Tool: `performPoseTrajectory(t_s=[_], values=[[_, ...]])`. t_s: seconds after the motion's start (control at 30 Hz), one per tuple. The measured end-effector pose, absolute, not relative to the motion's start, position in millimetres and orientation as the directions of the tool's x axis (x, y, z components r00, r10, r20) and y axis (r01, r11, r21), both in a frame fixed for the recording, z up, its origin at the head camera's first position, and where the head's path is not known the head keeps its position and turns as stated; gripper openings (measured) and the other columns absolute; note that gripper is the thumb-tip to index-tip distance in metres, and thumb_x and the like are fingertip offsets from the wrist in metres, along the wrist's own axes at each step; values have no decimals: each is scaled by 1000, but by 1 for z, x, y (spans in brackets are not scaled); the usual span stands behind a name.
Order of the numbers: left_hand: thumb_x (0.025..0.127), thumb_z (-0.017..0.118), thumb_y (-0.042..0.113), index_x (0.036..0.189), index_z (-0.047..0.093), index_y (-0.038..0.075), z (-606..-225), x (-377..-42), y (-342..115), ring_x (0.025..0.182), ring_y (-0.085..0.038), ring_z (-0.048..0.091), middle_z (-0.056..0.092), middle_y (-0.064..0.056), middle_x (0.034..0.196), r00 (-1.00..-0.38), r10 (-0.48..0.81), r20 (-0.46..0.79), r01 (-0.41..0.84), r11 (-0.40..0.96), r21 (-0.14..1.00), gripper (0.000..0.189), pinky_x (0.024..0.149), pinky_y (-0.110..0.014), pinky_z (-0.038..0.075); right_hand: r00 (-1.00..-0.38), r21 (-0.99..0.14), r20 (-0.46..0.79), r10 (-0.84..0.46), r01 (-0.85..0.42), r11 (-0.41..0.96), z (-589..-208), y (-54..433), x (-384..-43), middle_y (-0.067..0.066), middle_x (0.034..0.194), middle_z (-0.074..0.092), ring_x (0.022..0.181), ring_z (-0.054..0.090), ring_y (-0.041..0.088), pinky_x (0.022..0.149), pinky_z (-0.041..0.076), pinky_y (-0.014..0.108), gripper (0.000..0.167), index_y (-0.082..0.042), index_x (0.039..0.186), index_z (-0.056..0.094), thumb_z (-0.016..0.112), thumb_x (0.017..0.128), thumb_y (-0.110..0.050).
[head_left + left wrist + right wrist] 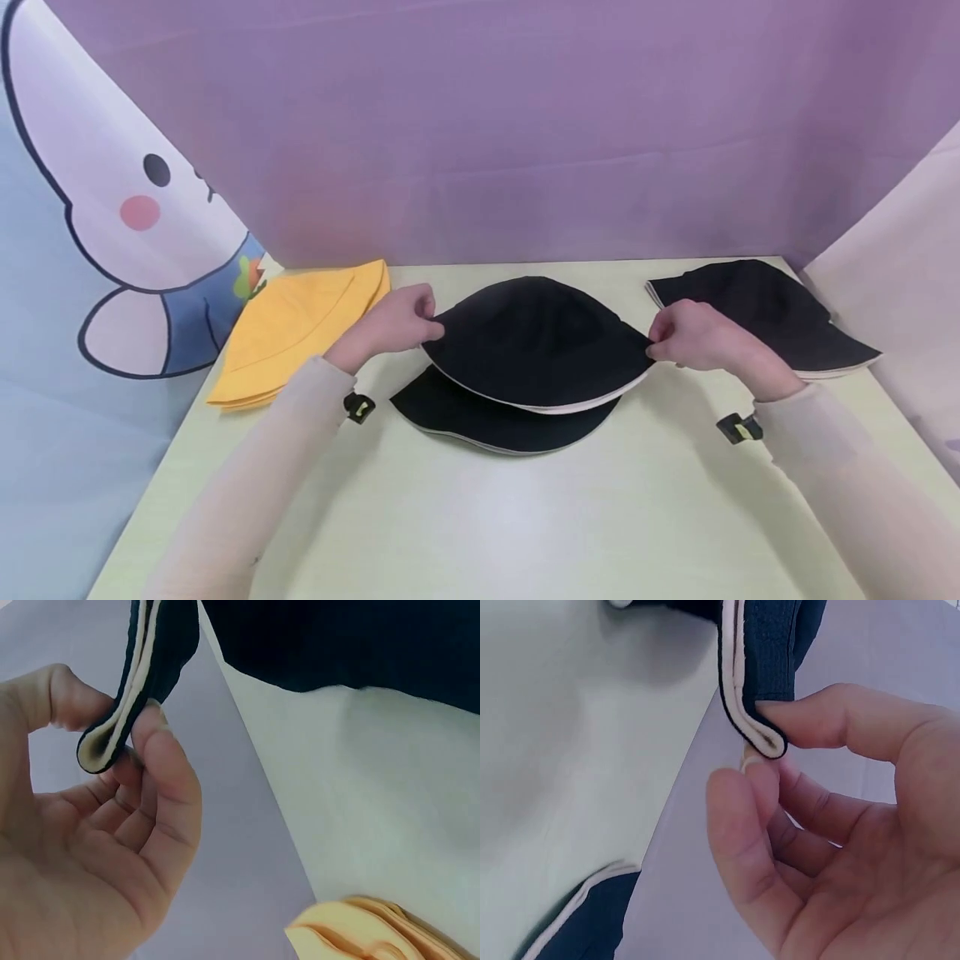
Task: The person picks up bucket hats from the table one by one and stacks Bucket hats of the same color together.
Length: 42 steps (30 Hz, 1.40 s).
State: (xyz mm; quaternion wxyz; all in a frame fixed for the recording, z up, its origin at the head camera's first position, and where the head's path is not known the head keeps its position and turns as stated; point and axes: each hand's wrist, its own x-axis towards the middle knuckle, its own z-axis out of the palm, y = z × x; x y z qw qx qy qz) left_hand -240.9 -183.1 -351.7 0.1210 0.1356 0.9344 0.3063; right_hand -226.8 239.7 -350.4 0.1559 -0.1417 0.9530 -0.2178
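Observation:
A black bucket hat (pixel 540 342), folded flat with a pale edge, is held at its two brim ends, one in each hand. My left hand (pixel 397 321) pinches the left end between thumb and fingers; the left wrist view shows the folded brim corner (pixel 105 742) there. At the opposite end my right hand (pixel 693 335) pinches the other brim corner (pixel 761 739). Beneath the held hat, a second black hat (pixel 510 425) lies on the table, its upper part hidden. Whether the two touch I cannot tell.
Folded yellow hats (pixel 288 325) lie on the pale table (pixel 487 533) at the left. At the back right is another black hat (pixel 750 308) with pale edging. A purple cloth (pixel 525 150) hangs behind the table, with a rabbit-printed cloth (pixel 45 467) on the left.

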Motion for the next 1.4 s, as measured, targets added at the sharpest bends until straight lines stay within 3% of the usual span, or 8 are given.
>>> performPoseTrajectory(t_s=[0.27,0.43,0.8,1.17,1.4], values=[[87,64,14,88,48,8,-362,-226,-206,65,-21,63,54,-8,82,-923,347,-167,154,730,665,17,65,-36,51,-888,-516,-260,-378,-204,832,-353,226,-218,1,69,64,61,61,16,67,46,36,11,-7,88,68,73,86,-16],[85,64,12,86,47,8,-366,-214,-214,63,-22,65,53,-6,75,-916,357,-185,138,711,690,17,64,-35,50,-875,-543,-280,-396,-196,817,-357,222,-214,1,72,64,61,62,17,67,47,36,13,-6,90,68,74,86,-17],[81,66,5,88,48,5,-389,-201,-221,62,-24,66,51,-1,64,-884,369,-287,59,697,714,19,64,-34,48,-850,-590,-327,-414,-158,792,-381,214,-211,0,68,59,57,60,16,58,48,33,10,-6,86,64,73,83,-9],[80,69,6,91,51,7,-404,-200,-218,61,-19,60,59,-3,68,-878,343,-335,95,809,580,21,59,-31,41,-855,-519,-339,-393,-179,836,-399,206,-213,2,72,62,57,59,15,59,46,33,8,-6,84,65,73,83,-7],[80,71,10,91,56,10,-399,-201,-213,72,-23,53,58,-6,83,-881,311,-355,143,893,428,19,62,-33,41,-869,-450,-329,-369,-199,870,-402,202,-214,2,76,64,66,60,17,65,48,35,8,-6,84,69,75,81,-11]])
